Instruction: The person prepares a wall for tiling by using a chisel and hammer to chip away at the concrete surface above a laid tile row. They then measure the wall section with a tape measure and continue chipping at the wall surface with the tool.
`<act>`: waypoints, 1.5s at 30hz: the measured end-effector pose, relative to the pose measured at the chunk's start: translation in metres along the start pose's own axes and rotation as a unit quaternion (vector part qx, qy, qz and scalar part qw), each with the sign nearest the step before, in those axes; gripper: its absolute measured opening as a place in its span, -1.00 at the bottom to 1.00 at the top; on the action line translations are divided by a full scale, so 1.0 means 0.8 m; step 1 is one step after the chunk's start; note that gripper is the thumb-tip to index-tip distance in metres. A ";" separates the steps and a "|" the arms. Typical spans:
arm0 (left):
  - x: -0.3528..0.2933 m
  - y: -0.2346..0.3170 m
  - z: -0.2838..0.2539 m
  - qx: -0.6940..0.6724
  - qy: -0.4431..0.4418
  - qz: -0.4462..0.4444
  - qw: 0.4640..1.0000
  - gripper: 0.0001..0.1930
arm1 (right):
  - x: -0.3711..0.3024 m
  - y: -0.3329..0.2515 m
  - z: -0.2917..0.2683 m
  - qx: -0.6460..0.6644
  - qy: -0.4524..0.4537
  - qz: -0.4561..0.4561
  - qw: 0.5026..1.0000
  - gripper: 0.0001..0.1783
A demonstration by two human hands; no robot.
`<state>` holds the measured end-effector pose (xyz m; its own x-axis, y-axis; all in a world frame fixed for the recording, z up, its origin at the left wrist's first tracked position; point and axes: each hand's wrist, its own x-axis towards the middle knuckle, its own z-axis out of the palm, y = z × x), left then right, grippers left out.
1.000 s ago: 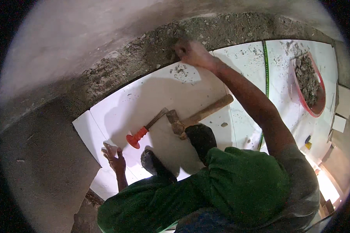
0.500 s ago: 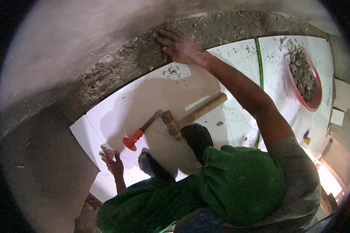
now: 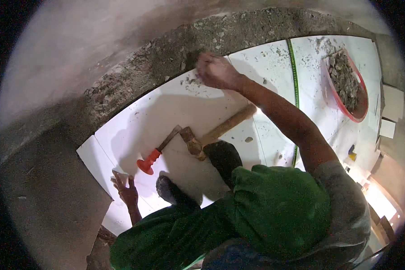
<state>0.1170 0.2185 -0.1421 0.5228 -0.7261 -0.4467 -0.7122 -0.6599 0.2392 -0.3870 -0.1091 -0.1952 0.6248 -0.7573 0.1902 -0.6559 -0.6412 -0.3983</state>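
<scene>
At the far left, a dark grey surface [image 3: 45, 193] runs up to the slanting edge of the white tiles [image 3: 166, 114]. By that edge, lower left of the frame, the left hand [image 3: 127, 191] has its fingers spread, thumb apart, gripping nothing visible; it may be out there for balance. Just right lies a chisel with a red grip [image 3: 149, 160], its tip close against the head of a wooden-handled hammer [image 3: 228, 124]; presumably both were laid within easy reach of the dark-shod feet [image 3: 223, 157].

At upper centre, the right hand [image 3: 217, 72] is curled and blurred where the tiles meet the rough, crumbly strip [image 3: 265, 33] along the wall; I cannot tell whether its fingers grip anything. Grey crumbs [image 3: 191, 84] lie beside it on the tiles.

Between tools and strip, a band of tile gives the right arm sideways room. Beyond a green strap [image 3: 294, 81], upper right, a pink basin [image 3: 358, 119] probably keeps its rubble [image 3: 344, 78] together, well apart from the tools.
</scene>
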 end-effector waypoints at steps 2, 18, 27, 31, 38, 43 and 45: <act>0.010 -0.024 0.010 0.028 0.018 0.043 0.999 -0.15 | -0.030 0.037 -0.017 -0.034 -0.014 0.061 0.997 -0.80; 0.018 -0.045 0.018 0.084 0.031 0.113 0.990 -0.15 | -0.108 0.138 -0.097 -0.117 -0.061 0.147 0.980 -0.76; 0.008 -0.009 0.020 -0.030 0.038 0.084 0.995 -0.19 | -0.197 0.244 -0.112 -0.173 -0.031 0.133 0.975 -0.81; 0.015 -0.059 0.034 -0.057 0.051 0.077 0.994 -0.23 | -0.216 0.295 -0.156 -0.273 -0.025 0.207 0.939 -0.75; 0.012 -0.027 0.021 0.018 0.056 0.103 0.993 -0.23 | -0.103 0.129 -0.080 -0.113 -0.046 0.148 0.981 -0.61; 0.005 -0.061 0.031 -0.006 0.089 0.102 0.991 -0.11 | 0.011 -0.011 -0.012 -0.043 -0.099 0.011 0.994 -0.70; 0.004 -0.002 0.016 0.002 0.063 0.075 0.995 -0.14 | 0.034 -0.036 -0.007 -0.044 -0.086 0.012 0.995 -0.73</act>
<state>0.1140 0.2194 -0.1546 0.4649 -0.8352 -0.2939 -0.7882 -0.5416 0.2922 -0.3537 -0.1118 -0.1734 0.6664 -0.7453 0.0213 -0.7018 -0.6366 -0.3197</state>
